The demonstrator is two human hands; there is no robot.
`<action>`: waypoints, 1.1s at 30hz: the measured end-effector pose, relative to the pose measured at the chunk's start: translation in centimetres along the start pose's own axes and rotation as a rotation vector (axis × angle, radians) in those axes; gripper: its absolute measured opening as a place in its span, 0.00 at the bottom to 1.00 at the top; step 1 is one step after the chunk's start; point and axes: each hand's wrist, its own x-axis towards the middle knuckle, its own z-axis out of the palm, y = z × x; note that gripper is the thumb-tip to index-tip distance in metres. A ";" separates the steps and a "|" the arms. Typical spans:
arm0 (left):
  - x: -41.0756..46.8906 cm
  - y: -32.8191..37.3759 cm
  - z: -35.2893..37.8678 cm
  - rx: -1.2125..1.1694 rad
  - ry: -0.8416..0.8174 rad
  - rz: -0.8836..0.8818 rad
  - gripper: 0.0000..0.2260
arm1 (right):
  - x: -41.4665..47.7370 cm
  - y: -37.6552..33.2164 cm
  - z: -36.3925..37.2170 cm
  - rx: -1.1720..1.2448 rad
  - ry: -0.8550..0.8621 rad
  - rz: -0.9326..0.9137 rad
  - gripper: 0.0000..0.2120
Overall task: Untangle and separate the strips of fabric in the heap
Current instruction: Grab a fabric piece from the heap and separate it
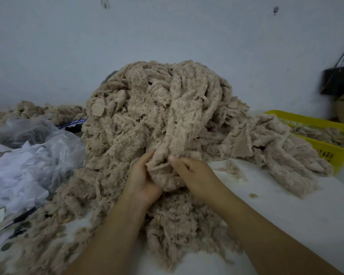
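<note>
A big heap of fuzzy beige fabric strips (147,116) fills the middle of the white table and spills toward me. One long strip (179,124) runs down from the top of the heap to its lower end between my hands. My left hand (143,179) grips that end from the left, fingers curled into the cloth. On the right side my right hand (193,173) pinches the same end, thumb on top. Both hands sit close together at the front foot of the heap.
A yellow plastic basket (326,149) with more beige strips stands at the right. Clear plastic bags with white scraps (24,155) lie at the left. Scissors (10,225) rest at the left front edge. A dark bag (338,80) hangs on the wall. Bare white table (286,205) shows at the right front.
</note>
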 end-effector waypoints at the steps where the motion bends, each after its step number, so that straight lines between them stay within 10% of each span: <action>1: -0.1 -0.1 0.1 0.007 -0.045 -0.031 0.18 | 0.1 0.0 -0.2 0.034 0.045 0.047 0.30; 7: -0.4 -1.7 1.2 0.419 -0.073 -0.124 0.07 | 1.1 1.7 -0.8 0.424 0.126 0.315 0.17; 16: -0.4 0.7 -0.3 0.205 0.235 -0.011 0.21 | 1.4 1.9 -5.2 0.668 0.854 0.355 0.14; 22: -0.2 -1.3 0.2 1.184 0.371 0.604 0.08 | 0.1 -0.4 -1.3 0.103 0.348 0.033 0.07; 27: -0.7 -0.4 0.6 0.373 0.051 0.119 0.22 | -1.2 -2.5 0.3 -0.217 -0.082 -0.231 0.23; 33: -0.8 0.6 0.6 0.073 0.113 0.095 0.11 | -1.6 -2.9 1.5 -0.267 -0.265 -0.218 0.27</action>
